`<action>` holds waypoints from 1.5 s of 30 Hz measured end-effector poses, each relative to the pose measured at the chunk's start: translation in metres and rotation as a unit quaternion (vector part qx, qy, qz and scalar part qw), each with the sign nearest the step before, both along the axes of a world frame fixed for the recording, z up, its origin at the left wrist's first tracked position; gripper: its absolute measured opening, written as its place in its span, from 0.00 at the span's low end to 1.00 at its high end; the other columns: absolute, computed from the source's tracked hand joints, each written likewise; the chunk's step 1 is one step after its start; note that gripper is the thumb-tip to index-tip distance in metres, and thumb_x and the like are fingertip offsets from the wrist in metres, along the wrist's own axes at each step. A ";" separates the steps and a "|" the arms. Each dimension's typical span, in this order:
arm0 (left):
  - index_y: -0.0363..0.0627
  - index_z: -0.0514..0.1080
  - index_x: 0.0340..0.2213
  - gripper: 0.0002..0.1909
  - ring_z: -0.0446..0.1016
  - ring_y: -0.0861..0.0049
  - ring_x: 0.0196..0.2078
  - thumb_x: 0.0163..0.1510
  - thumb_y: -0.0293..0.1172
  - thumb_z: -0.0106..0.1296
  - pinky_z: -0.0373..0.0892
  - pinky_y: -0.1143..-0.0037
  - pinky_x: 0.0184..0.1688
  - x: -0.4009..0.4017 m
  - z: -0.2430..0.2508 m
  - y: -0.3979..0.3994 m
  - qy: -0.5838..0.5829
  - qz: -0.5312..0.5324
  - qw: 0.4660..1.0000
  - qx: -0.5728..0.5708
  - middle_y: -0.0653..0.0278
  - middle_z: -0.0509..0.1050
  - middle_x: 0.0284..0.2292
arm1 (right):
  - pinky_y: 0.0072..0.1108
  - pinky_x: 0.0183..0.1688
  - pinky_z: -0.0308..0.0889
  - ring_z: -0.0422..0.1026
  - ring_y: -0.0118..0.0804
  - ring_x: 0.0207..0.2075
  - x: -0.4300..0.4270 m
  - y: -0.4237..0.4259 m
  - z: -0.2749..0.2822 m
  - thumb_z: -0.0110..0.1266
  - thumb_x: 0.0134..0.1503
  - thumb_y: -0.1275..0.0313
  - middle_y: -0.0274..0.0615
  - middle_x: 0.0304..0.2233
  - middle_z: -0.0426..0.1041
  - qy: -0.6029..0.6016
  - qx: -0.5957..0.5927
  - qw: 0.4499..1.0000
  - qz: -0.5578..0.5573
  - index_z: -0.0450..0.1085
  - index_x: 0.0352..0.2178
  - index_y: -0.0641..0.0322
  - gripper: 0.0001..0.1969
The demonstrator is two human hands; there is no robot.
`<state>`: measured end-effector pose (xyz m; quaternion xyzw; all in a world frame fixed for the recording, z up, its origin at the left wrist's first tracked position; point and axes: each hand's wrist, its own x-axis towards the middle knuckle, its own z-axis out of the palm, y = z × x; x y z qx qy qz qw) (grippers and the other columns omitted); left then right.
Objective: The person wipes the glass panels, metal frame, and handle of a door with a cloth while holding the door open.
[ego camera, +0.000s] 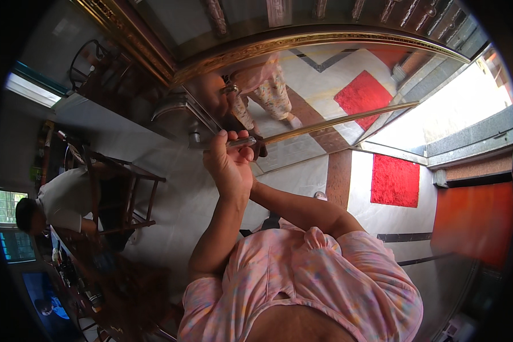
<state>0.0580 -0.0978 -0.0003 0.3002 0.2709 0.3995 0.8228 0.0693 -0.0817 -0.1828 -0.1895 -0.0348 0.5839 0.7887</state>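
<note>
My left hand (233,160) is raised in front of me, palm towards me. Its thumb and curled fingers close on a shiny grey bar-like handle (244,142), whose rounded end sticks out to the right. What the handle belongs to cannot be made out. My right forearm (299,209) crosses behind the left wrist, and the right hand is mostly or wholly hidden there. Just beyond the hands is a large reflective glass panel (312,98) with an ornate gold frame (282,42). It mirrors my patterned clothes and the floor.
To the left, a person (64,201) in a pale shirt bends beside a dark wooden chair (147,199). A cluttered table and a lit screen (46,299) are farther down that side. A red mat (395,181) lies on the marble floor near a bright doorway (410,124); an orange-red surface (474,222) is at right.
</note>
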 end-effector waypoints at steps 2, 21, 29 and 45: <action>0.42 0.63 0.25 0.09 0.67 0.74 0.23 0.47 0.34 0.49 0.57 0.79 0.16 0.003 0.002 -0.001 0.001 0.003 1.000 0.002 0.63 0.67 0.24 | 0.22 0.49 0.56 0.61 0.28 0.45 0.001 -0.002 0.008 0.47 0.46 0.64 0.35 0.39 0.62 0.031 0.018 0.999 0.000 0.60 0.39 0.58 0.18; 0.40 0.64 0.21 0.09 0.68 0.74 0.20 0.46 0.33 0.48 0.56 0.79 0.13 0.008 -0.003 0.001 0.003 0.083 0.995 0.052 0.62 0.67 0.21 | 0.24 0.44 0.63 0.67 0.36 0.39 0.115 -0.154 0.105 0.44 0.51 0.77 0.46 0.38 0.68 -0.255 0.135 0.938 0.193 0.62 0.40 0.69 0.13; 0.38 0.63 0.20 0.12 0.60 0.76 0.11 0.45 0.36 0.48 0.54 0.80 0.12 0.013 0.001 -0.001 0.046 0.112 0.989 0.086 0.62 0.66 0.18 | 0.32 0.41 0.65 0.69 0.42 0.35 0.136 -0.186 0.120 0.40 0.53 0.69 0.52 0.31 0.69 -0.079 0.144 0.985 0.060 0.64 0.33 0.73 0.14; 0.42 0.62 0.21 0.11 0.59 0.78 0.12 0.46 0.37 0.46 0.53 0.80 0.13 0.018 -0.004 0.000 0.073 0.160 0.981 0.086 0.64 0.65 0.18 | 0.36 0.36 0.65 0.70 0.52 0.34 0.207 -0.267 0.030 0.44 0.45 0.60 0.57 0.28 0.71 -0.634 -0.609 0.473 0.059 0.69 0.30 0.65 0.18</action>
